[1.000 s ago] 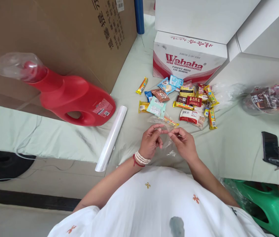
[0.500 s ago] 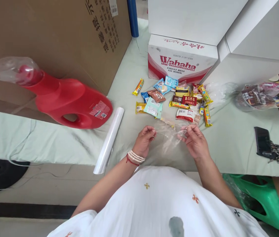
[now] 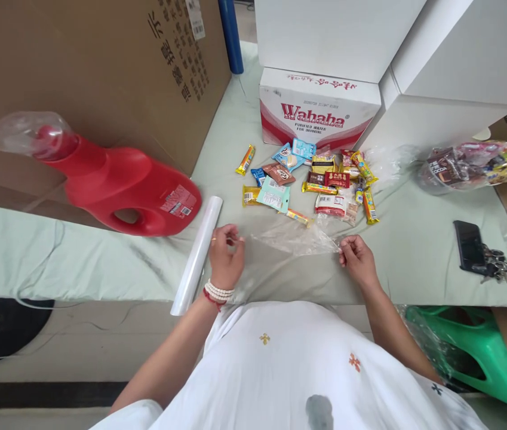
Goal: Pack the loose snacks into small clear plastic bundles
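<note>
A crumpled sheet of clear plastic film (image 3: 298, 239) stretches between my hands just above the table. My right hand (image 3: 357, 258) pinches its right end between thumb and fingers. The other end tapers toward the curled fingers of my left hand (image 3: 227, 257), where the see-through edge is hard to make out. Behind the film lies a loose heap of small wrapped snacks, with a light green packet (image 3: 273, 194), a brown packet (image 3: 279, 174), a red and white packet (image 3: 330, 205) and a yellow stick packet (image 3: 370, 207) among them.
Left of my left hand lies a white roll (image 3: 197, 257), beside a large red jug (image 3: 132, 188). A Wahaba-lettered carton (image 3: 320, 113) stands behind the snacks. To the right are a bag of snacks (image 3: 468, 167), a phone (image 3: 469, 245) and keys (image 3: 497, 263).
My left hand has moved left toward the white roll, and my right hand slightly right and down. The film between them is drawn out wider. The whole view has shifted a little.
</note>
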Available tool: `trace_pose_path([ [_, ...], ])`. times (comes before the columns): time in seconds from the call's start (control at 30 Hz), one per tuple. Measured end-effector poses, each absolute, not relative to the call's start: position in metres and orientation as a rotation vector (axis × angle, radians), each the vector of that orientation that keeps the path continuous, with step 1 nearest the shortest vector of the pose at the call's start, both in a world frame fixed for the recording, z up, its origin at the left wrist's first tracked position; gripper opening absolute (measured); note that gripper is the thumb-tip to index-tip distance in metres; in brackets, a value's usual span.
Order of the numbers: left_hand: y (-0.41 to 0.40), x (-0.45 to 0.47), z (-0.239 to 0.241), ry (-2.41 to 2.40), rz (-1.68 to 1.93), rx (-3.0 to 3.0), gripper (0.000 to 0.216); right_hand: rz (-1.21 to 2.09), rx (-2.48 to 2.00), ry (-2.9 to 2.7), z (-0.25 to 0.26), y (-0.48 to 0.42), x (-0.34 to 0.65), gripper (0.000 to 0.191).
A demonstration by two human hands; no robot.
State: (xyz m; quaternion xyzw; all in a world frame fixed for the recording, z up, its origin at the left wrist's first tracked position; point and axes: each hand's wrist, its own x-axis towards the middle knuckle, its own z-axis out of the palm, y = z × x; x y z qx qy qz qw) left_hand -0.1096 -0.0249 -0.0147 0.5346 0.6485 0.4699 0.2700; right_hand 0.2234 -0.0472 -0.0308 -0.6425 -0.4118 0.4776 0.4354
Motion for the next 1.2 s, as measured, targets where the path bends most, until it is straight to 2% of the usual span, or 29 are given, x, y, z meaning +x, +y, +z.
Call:
trace_pose_path([
  [0.07, -0.022, -0.096, -0.005, 1.559, 1.126, 1.902, 0.039, 1.179, -1.602, -1.119, -0.033, -0.049, 0.224, 0.038],
  [0.13, -0.01, -0.074, 0.001, 1.386, 0.837, 2.196, 0.051, 1.174, -1.61, -1.174, -0.035, -0.049, 0.224, 0.039],
  [0.2, 0.008, -0.052, 0.001, 1.369, 0.529, 2.3, 0.062, 1.168, -1.61, -1.205, -0.037, -0.049, 0.226, 0.039],
  [0.27, 0.026, -0.038, -0.004, 1.412, 0.334, 2.269, 0.06, 1.15, -1.623, -1.212, -0.039, -0.048, 0.229, 0.04],
  [0.33, 0.035, -0.038, -0.009, 1.444, 0.339, 2.21, 0.046, 1.124, -1.661, -1.194, -0.041, -0.047, 0.234, 0.042],
  [0.43, 0.025, -0.059, -0.012, 1.338, 0.574, 2.275, 0.024, 1.108, -1.723, -1.134, -0.044, -0.045, 0.241, 0.043],
  [0.53, -0.005, -0.089, -0.012, 1.093, 0.657, 2.513, 0.022, 1.124, -1.737, -1.082, -0.046, -0.043, 0.243, 0.042],
  [0.67, -0.04, -0.107, -0.017, 0.783, 0.383, 2.597, 0.03, 1.17, -1.745, -1.094, -0.041, -0.037, 0.242, 0.039],
  [0.9, -0.035, -0.068, -0.02, 1.614, 0.003, 2.168, 0.051, 1.167, -1.842, -1.219, -0.041, -0.042, 0.249, 0.025],
  [1.0, -0.028, -0.06, -0.02, 1.69, 0.003, 2.11, 0.044, 0.97, -2.013, -1.341, -0.037, -0.05, 0.265, 0.023],
  [1.07, -0.028, -0.061, -0.023, 1.658, 0.077, 2.131, 0.034, 0.63, -2.106, -1.416, -0.023, -0.057, 0.273, 0.027],
  [1.13, -0.031, -0.064, -0.028, 1.598, 0.169, 2.147, 0.03, 0.227, -2.031, -1.471, -0.002, -0.064, 0.27, 0.029],
  [1.2, -0.035, -0.068, -0.033, 1.521, 0.259, 2.139, 0.033, 0.059, -1.801, -1.645, 0.019, -0.069, 0.252, 0.023],
])
